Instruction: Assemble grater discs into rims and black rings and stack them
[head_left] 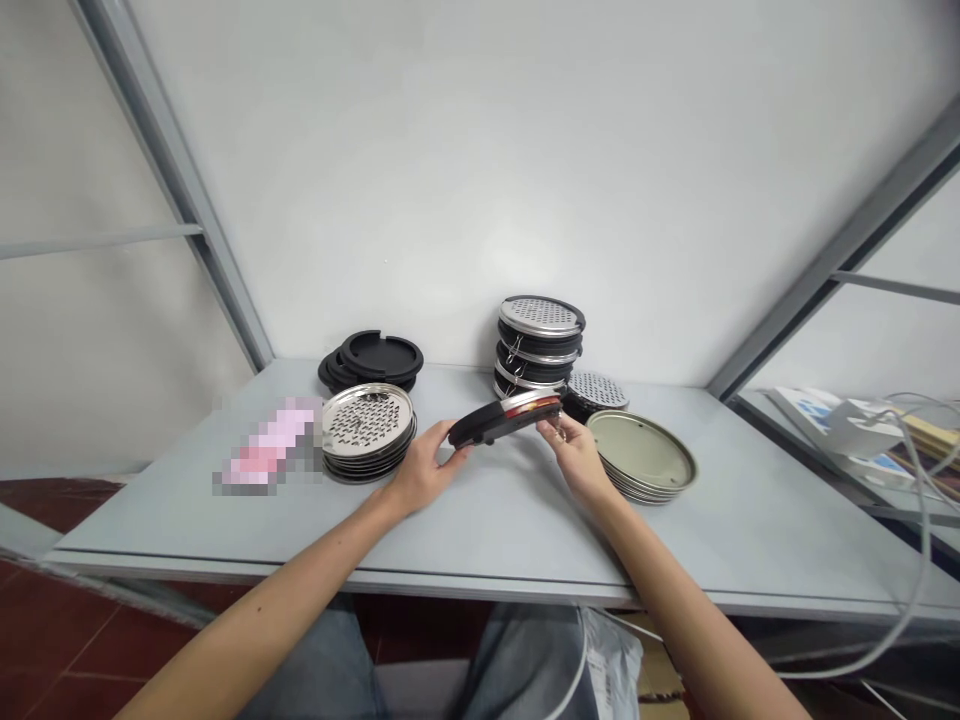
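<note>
Between my two hands, above the table, a round black disc-shaped piece with a shiny metal rim (491,422) is tilted, its right side higher. It looks like the assembled graters nearby, though its top face is mostly turned away. My left hand (429,470) is closed on its left edge. My right hand (579,458) grips the right edge, near a small wire clasp. Left of my left hand is a stack of round metal grater plates (366,420). Beside my right hand lies a stack of round olive-green metal dishes (643,450).
Black rings or bases (381,354) lie stacked at the back left. Assembled graters with wire clasps (538,345) are piled at the back, with another perforated plate (598,390) beside them. A blurred pink item (274,442) lies left. Cables (922,500) hang at right; metal posts (172,150) frame the table.
</note>
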